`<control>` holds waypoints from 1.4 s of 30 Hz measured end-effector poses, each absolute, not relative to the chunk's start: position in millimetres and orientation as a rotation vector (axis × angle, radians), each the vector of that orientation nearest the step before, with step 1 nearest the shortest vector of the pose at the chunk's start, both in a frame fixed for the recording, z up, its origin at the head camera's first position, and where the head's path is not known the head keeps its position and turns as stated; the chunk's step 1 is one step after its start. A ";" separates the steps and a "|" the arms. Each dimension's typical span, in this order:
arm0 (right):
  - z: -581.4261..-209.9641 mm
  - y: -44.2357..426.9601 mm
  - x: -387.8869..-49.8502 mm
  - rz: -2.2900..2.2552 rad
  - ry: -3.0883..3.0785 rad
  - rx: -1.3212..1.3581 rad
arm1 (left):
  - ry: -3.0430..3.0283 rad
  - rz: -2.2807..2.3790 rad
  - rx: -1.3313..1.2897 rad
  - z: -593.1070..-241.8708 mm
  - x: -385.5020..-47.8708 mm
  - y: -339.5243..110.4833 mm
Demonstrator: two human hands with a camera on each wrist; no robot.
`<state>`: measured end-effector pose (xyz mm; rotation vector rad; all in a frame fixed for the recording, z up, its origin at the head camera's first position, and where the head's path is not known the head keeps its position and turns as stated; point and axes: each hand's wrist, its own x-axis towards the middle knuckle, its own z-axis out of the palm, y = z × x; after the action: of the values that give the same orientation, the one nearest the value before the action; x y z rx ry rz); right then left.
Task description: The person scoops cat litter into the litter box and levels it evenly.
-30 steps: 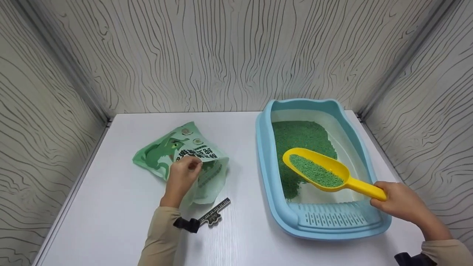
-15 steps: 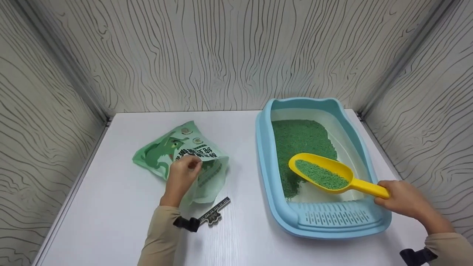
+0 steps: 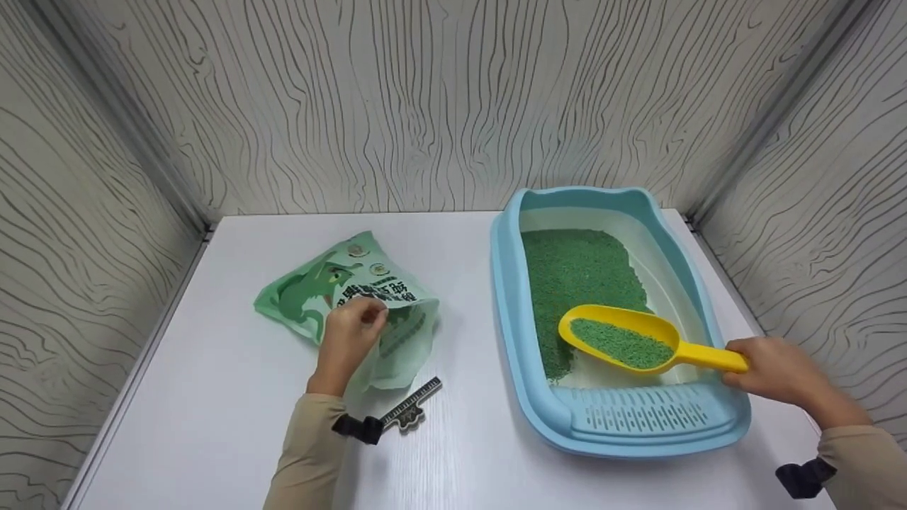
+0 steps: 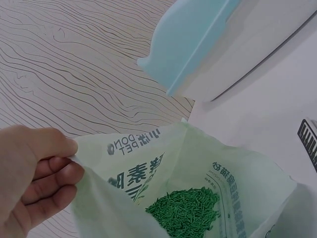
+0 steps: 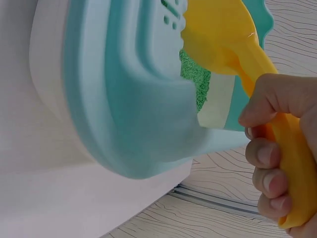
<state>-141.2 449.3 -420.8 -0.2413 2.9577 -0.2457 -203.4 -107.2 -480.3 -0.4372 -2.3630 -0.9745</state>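
My left hand point(image 3: 351, 336) pinches the open edge of a pale green cat litter bag point(image 3: 319, 290) that lies on the table. In the left wrist view, green pellets point(image 4: 185, 212) show inside the bag point(image 4: 119, 153). My right hand point(image 3: 776, 372) grips the handle of a yellow scoop point(image 3: 648, 322), fingers wrapped round it in the right wrist view. Green litter pellets point(image 3: 616, 345) fill much of the scoop, which is over the front part of a blue litter box point(image 3: 504, 283). More green litter point(image 3: 574, 265) covers the left and back of the box floor.
A dark ruler-like piece point(image 3: 411, 407) with a small ornament lies on the white table point(image 3: 460, 453) between bag and box. Patterned panels point(image 3: 425, 106) enclose the back and both sides. At the box's front is a slotted ledge point(image 3: 638, 414).
My right hand has moved the loaded scoop slightly right and toward the front of the litter box. The left hand and the bag have stayed in place.
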 end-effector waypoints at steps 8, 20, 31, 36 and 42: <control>-420.3 454.9 -149.2 -0.119 2.980 -0.352 | -2.400 -0.945 -0.417 -479.7 -201.4 -107.0; -412.3 453.2 -157.6 -0.041 2.971 -0.397 | -2.392 -0.940 -0.423 -479.8 -202.1 -107.3; -405.4 447.1 -160.0 0.020 2.972 -0.421 | -2.392 -0.949 -0.409 -480.6 -202.4 -107.0; -402.0 446.3 -161.0 0.126 3.006 -0.464 | -2.385 -0.948 -0.402 -480.8 -202.1 -106.7; -397.0 446.9 -161.4 0.155 2.995 -0.469 | -2.391 -0.963 -0.409 -480.8 -202.3 -107.1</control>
<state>-161.4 446.9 -397.0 -0.4686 2.9954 0.1554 -202.3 -107.1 -480.8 -0.4086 -2.3909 -0.9628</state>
